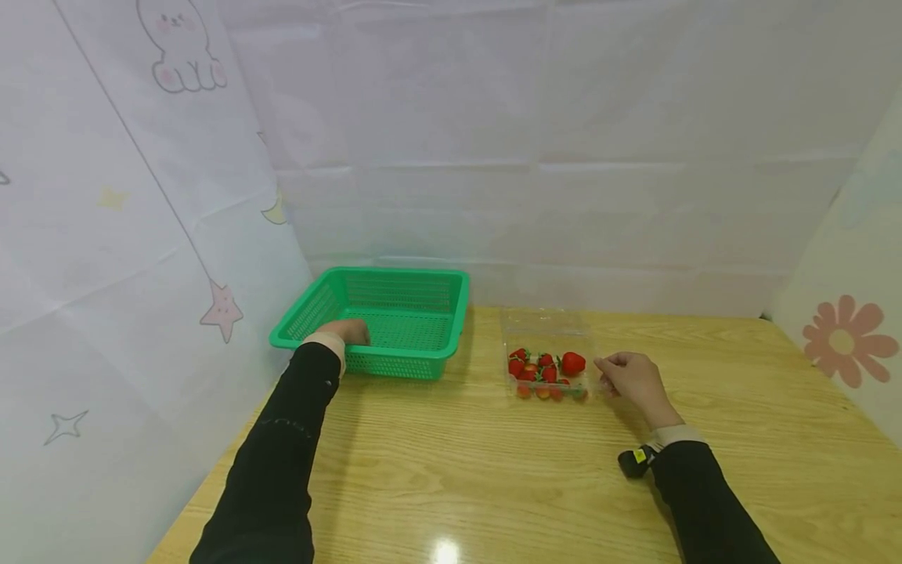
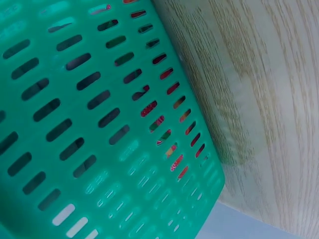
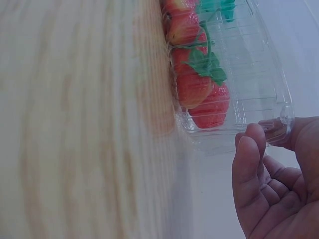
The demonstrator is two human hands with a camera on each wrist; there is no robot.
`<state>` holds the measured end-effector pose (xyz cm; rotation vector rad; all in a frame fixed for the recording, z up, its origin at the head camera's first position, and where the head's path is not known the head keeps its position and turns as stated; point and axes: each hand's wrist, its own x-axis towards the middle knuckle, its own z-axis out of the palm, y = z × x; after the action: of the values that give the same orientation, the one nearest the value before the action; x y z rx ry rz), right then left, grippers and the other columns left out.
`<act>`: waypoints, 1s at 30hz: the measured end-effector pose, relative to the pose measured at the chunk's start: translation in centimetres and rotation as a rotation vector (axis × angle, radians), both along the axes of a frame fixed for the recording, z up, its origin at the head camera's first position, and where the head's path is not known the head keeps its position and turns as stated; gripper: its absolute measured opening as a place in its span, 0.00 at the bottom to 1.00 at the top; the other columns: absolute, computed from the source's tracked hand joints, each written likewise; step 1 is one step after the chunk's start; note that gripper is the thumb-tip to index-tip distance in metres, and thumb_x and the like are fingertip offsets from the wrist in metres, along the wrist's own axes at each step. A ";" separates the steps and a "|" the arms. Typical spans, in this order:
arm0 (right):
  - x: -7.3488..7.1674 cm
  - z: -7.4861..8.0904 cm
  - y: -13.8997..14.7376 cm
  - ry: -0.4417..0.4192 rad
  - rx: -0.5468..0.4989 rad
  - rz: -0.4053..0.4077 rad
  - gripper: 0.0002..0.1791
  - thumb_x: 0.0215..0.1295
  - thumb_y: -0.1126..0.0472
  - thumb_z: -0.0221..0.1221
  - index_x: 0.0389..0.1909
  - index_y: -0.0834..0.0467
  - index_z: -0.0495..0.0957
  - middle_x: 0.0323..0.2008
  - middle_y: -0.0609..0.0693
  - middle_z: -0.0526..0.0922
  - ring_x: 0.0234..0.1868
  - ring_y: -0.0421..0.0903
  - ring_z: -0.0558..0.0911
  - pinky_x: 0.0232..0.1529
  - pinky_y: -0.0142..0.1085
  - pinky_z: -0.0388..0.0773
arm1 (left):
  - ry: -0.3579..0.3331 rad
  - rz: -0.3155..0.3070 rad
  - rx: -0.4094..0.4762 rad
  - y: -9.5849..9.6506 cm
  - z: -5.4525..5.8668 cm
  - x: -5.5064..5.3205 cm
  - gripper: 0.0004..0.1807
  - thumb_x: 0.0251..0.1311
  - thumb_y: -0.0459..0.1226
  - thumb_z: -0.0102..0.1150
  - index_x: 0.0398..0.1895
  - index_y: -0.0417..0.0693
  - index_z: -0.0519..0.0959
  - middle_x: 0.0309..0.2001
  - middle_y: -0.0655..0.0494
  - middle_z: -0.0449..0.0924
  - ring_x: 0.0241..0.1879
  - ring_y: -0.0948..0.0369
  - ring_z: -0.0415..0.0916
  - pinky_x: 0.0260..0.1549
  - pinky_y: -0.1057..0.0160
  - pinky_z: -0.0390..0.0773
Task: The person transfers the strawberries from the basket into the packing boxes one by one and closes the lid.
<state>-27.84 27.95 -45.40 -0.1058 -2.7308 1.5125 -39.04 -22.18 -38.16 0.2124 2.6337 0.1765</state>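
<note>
A green slotted plastic basket (image 1: 416, 366) stands on the left of the table. My left hand (image 1: 350, 330) reaches over its front rim, fingers down inside and hidden. Through the slots of the basket (image 2: 30, 129) in the left wrist view, small red and green bits show; what they belong to is mostly hidden. A clear plastic box (image 1: 546, 329) right of the basket holds several strawberries (image 1: 574, 363) with green leaves. At its right side, my right hand (image 1: 632, 382) pinches the rim corner of the box (image 3: 249, 89) between thumb and fingers, as the right wrist view shows.
The wooden table (image 1: 451, 462) fills the lower part of the head view. A pale cloth wall (image 1: 437, 219) runs behind the basket and box, with side panels at left and right. The basket stands close to the left panel.
</note>
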 end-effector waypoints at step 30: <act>0.2 0.1 0.0 0.015 0.010 0.001 0.24 0.73 0.50 0.54 0.45 0.73 0.77 0.26 0.55 0.82 0.26 0.50 0.82 0.28 0.38 0.82 | 0.166 -0.073 0.246 -0.5 0.5 0.6 0.12 0.67 0.30 0.51 0.32 0.44 0.85 0.43 0.48 0.81 0.39 0.53 0.75 0.36 0.56 0.74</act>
<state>-27.62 27.90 -45.32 -0.0936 -2.7273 1.4932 -38.47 -22.64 -37.69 0.4219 2.7589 0.4772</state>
